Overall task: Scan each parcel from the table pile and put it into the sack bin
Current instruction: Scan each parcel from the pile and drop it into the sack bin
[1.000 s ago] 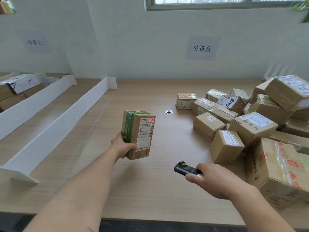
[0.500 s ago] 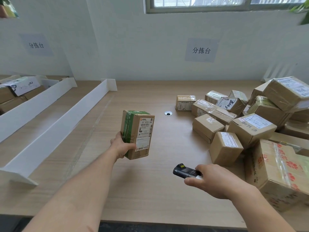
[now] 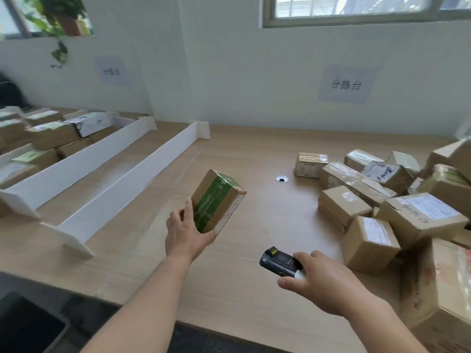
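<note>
My left hand (image 3: 184, 234) grips a small cardboard parcel with green tape (image 3: 216, 201), held tilted above the wooden table (image 3: 254, 289); its label side faces right and down. My right hand (image 3: 328, 284) holds a black handheld scanner (image 3: 279, 261) low over the table, its window pointing left. The pile of brown parcels (image 3: 397, 207) lies on the table's right side. No sack bin is clearly in view; a dark object (image 3: 28, 324) shows below the table edge at bottom left.
Two long white dividers (image 3: 132, 182) run diagonally across the left of the table. Beyond them lie several sorted parcels (image 3: 51, 133). A cable hole (image 3: 281, 178) sits mid-table. A potted plant (image 3: 61, 19) stands on the sill at upper left.
The view has swung left. My left hand has tilted and turned the parcel so its label faces away from the scanner. The red scan light seen earlier is gone.
</note>
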`<state>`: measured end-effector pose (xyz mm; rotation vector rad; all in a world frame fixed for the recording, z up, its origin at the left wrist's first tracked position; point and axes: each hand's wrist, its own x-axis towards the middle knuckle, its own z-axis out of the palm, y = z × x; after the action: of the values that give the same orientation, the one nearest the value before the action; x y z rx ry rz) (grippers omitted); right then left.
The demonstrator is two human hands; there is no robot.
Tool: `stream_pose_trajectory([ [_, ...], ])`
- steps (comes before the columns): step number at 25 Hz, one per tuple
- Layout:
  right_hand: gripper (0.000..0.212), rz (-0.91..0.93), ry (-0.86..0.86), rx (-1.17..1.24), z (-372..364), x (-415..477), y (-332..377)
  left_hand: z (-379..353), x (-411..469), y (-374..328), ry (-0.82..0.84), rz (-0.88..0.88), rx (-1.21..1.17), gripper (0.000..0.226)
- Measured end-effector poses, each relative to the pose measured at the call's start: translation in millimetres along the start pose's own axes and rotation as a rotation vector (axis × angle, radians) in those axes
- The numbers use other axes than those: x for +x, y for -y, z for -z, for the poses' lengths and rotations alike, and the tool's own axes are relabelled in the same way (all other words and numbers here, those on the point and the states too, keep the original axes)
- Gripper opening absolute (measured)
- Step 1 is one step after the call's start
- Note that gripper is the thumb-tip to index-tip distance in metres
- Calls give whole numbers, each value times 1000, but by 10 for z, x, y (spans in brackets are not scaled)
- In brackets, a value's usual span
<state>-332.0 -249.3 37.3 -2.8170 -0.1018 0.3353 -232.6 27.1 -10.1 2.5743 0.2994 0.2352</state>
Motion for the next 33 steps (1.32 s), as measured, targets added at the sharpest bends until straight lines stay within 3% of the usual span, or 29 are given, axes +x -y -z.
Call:
stream_pose_trajectory([
  [10,63,464,124,12,-278,173,1069,1006,-951,1037,-345,239,210,104],
  [22,69,855,236,-65,-1015,-369,3717,2763,-1822,2936,-720,383,297,101],
  [27,84,1003,247,-120,-1378,-697,4906,3665,-2201,3877,-808,494,380,102],
  [33,86,1103,258,-174,-1628,-908,5817,4181,-2596,4768,-734,695,474,102],
])
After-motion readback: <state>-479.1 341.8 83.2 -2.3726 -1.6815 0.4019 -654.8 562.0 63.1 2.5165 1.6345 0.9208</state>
